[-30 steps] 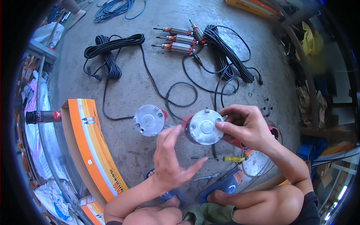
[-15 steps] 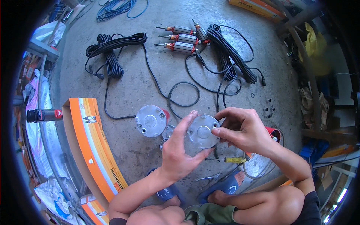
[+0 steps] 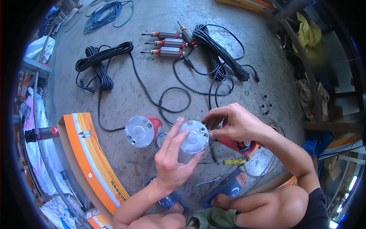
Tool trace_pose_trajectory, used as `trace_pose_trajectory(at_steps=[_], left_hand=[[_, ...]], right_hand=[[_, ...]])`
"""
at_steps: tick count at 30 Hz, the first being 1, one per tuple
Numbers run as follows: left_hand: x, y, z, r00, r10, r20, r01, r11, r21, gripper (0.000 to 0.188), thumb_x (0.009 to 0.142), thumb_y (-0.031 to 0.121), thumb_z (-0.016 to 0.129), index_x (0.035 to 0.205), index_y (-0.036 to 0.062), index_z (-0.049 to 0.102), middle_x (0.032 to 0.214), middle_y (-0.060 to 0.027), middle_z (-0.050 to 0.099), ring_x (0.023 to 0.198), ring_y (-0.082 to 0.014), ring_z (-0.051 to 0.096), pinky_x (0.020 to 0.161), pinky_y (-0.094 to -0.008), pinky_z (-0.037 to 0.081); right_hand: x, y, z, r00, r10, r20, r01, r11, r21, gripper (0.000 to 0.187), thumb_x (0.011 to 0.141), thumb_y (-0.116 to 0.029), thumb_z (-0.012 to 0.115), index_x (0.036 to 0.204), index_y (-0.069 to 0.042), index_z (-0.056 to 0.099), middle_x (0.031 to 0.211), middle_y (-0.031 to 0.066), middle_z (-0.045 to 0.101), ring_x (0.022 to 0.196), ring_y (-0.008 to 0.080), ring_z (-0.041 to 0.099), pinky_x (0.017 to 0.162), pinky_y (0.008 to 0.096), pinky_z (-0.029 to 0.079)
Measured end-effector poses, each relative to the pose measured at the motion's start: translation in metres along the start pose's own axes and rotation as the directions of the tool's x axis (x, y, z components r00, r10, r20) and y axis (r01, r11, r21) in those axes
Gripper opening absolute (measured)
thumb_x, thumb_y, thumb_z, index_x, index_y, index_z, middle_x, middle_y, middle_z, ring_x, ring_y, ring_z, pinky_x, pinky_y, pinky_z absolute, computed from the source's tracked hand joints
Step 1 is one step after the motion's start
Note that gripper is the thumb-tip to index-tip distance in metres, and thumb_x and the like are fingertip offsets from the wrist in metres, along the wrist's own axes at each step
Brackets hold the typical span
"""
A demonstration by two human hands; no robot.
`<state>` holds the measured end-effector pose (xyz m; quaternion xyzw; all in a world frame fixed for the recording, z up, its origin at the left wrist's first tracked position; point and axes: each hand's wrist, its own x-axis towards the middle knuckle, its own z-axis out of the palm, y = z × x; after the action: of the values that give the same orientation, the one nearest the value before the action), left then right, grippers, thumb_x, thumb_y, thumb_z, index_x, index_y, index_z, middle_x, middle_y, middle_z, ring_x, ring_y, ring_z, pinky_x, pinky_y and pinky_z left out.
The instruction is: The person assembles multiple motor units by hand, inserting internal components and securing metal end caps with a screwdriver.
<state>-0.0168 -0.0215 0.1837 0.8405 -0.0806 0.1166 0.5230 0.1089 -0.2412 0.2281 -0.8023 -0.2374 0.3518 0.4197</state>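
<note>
A round silver metal end cap (image 3: 195, 142) with small holes faces up between my hands. My left hand (image 3: 171, 158) is closed around its left and lower edge, fingers on the rim and thumb below. At its upper right, my right hand (image 3: 238, 126) pinches close to the rim; whether it grips the cap or a small part is hidden. Left of my left hand stands a red motor housing (image 3: 156, 126) with a similar silver end (image 3: 139, 131). Under my right wrist lies another red housing (image 3: 244, 145), its open end showing inner parts.
A yellow-handled screwdriver (image 3: 233, 162) and pliers (image 3: 208, 181) lie near my feet. An orange box (image 3: 95, 160) stands at left. Black cable coils (image 3: 103, 65) and several motor armatures (image 3: 167, 42) lie farther off, with a blue hose (image 3: 108, 17) beyond.
My view has shifted, so the floor items sit further left. My left fingers have moved further over the cap. The red housing under my right wrist shows more now.
</note>
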Motion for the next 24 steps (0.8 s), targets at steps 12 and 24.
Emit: trace_pose_trajectory(at_steps=[12, 24], left_hand=[[-0.002, -0.002, 0.001, 1.0, 0.003, 0.017, -0.004, 1.0, 0.03, 0.059, 0.067, 0.003, 0.095, 0.123, 0.0039, 0.073, 0.147, -0.0277, 0.06, 0.128, -0.042, 0.066, 0.103, -0.0459, 0.057], [-0.009, -0.017, 0.002, 0.999, 0.047, -0.015, -0.047, 0.999, -0.023, 0.065, 0.066, 0.004, 0.096, 0.127, 0.0052, 0.074, 0.147, -0.0256, 0.06, 0.125, -0.039, 0.068, 0.101, -0.0423, 0.058]], right_hand=[[0.001, 0.007, 0.003, 0.999, 0.043, 0.019, -0.044, 0.997, 0.062, 0.036, 0.088, -0.016, 0.079, 0.118, 0.002, 0.075, 0.101, 0.0158, 0.08, 0.094, 0.0231, 0.078, 0.089, 0.0355, 0.06], [-0.045, -0.031, 0.0, 0.996, -0.084, -0.002, 0.083, 0.993, -0.078, 0.025, 0.095, -0.024, 0.073, 0.106, -0.002, 0.071, 0.086, 0.0122, 0.073, 0.083, 0.0248, 0.074, 0.072, 0.0394, 0.056]])
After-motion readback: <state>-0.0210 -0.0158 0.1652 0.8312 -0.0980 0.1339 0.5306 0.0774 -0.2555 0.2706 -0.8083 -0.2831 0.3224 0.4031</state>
